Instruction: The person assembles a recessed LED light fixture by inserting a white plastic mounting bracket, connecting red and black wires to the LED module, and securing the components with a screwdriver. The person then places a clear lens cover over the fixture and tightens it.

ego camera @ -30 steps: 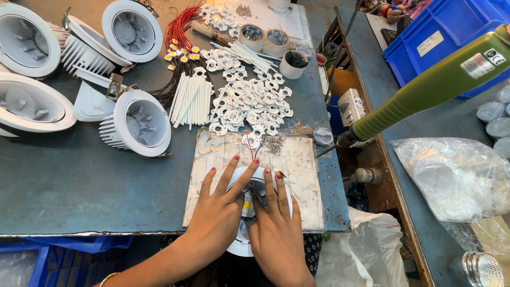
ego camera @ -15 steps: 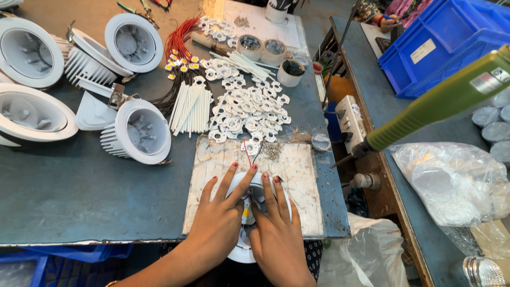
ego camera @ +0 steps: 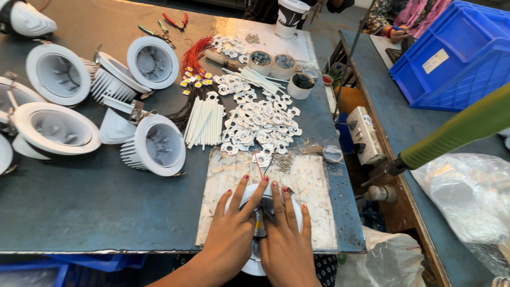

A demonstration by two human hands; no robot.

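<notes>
While you are pressing both hands, left hand (ego camera: 231,236) and right hand (ego camera: 284,242), fingers spread flat over the white lamp housing (ego camera: 260,204) at the bench edge, its thin wires (ego camera: 260,166) are risking snagging.

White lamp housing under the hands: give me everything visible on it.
The white lamp housing is round, smooth and matte, plastic or painted metal by its look, mostly hidden. It sits on a scuffed pale work mat at the near edge of the blue-grey table, part of it overhanging toward the person. The left hand and right hand press flat over it, fingers spread. Thin red and dark wires run from it toward the loose white parts beyond.
</notes>
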